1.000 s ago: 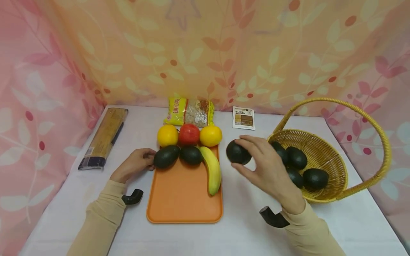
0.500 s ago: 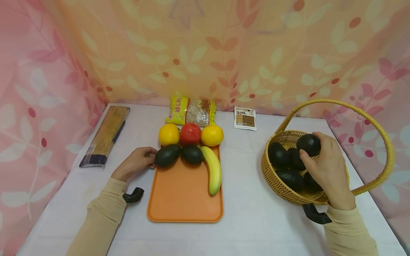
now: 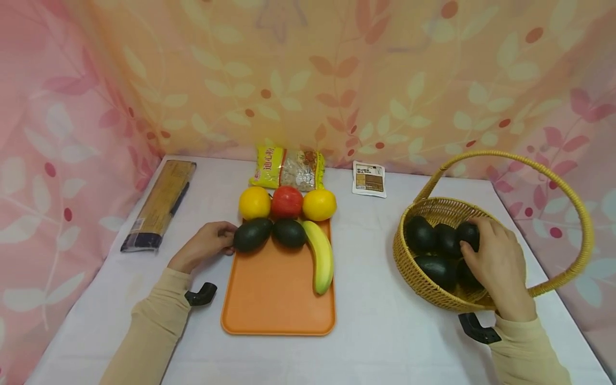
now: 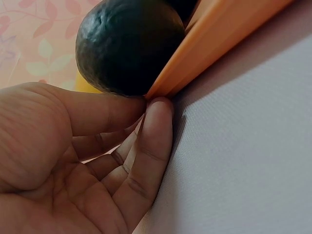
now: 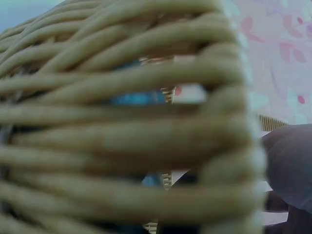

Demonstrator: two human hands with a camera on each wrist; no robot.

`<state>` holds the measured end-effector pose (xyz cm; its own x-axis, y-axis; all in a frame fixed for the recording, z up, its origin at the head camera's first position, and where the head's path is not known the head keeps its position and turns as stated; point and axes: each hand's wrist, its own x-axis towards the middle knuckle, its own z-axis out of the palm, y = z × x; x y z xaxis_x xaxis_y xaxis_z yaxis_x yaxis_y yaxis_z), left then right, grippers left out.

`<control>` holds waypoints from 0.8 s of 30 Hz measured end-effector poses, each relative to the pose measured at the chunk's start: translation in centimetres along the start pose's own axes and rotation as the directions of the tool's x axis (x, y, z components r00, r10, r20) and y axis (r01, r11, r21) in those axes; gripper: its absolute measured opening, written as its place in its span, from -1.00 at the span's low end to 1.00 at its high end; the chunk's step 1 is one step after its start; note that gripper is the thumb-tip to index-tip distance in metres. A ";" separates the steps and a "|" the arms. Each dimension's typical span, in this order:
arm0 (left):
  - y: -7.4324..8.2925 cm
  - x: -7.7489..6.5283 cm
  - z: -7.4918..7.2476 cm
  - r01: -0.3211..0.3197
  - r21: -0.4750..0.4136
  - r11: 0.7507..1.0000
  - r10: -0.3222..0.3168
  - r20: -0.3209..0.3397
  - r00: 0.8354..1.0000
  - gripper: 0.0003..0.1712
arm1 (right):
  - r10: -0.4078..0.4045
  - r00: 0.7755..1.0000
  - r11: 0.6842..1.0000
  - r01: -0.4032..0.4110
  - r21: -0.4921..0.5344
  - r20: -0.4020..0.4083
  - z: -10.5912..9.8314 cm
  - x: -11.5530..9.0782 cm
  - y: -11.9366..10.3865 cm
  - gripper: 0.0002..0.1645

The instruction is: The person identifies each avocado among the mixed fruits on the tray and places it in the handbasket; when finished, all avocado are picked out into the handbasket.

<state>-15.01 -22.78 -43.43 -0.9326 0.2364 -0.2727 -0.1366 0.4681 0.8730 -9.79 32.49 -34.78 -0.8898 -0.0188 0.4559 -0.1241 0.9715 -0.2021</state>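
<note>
My left hand (image 3: 206, 246) pinches the rim of the orange tray (image 4: 204, 46) between thumb and finger, just below a dark avocado (image 3: 252, 235). A second avocado (image 3: 289, 233) lies to its right, beside a banana (image 3: 320, 256) along the tray's right side. A red apple (image 3: 286, 202) sits between two yellow fruits at the far end. On the right, my right hand (image 3: 498, 264) reaches into the wicker basket (image 3: 409, 267) and grips an avocado (image 3: 468, 234) among several others. In the right wrist view the basket's weave hides most of that hand (image 5: 295, 170).
At the back stand a yellow bag of dried food (image 3: 287, 168) and a small white sachet (image 3: 369, 179). A long brown package (image 3: 161, 203) lies at the left. The basket's tall handle (image 3: 575, 214) arches over its right side.
My right hand has carried the avocado rightward from beside the tray, then down into the basket. The left hand has stayed at the tray's edge.
</note>
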 end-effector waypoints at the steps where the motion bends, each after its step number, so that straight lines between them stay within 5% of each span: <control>1: 0.0 0.0 0.0 -0.002 -0.001 1.000 0.002 0.001 1.000 -0.61 | -0.007 1.000 1.000 0.007 -0.007 -0.003 0.0 -0.1 0.1 -0.42; 8: -0.2 0.2 -0.1 -0.009 0.000 1.000 0.009 0.005 1.000 -0.62 | 0.075 0.996 0.997 -0.073 -0.037 0.050 0.1 -0.8 0.9 -0.43; 12: -0.3 0.1 -0.1 -0.012 -0.013 1.000 0.012 0.012 1.000 -0.62 | 0.055 0.994 0.996 -0.048 -0.071 0.091 0.4 -1.4 1.4 -0.53; 18: -0.2 0.0 0.0 -0.018 -0.020 1.000 0.018 0.018 1.000 -0.61 | 0.125 0.944 0.986 -0.085 -0.140 0.305 0.7 -1.7 1.4 -0.55; 24: -0.3 0.1 0.0 -0.013 -0.019 1.000 0.014 0.023 1.000 -0.61 | 0.152 0.923 0.983 -0.103 -0.153 0.353 0.8 -1.6 1.2 -0.53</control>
<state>-15.05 -22.94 -43.69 -0.9264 0.2623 -0.2700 -0.1306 0.4487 0.8841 -8.86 33.53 -36.45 -0.9953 0.0468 0.0846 0.0370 0.9929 -0.1135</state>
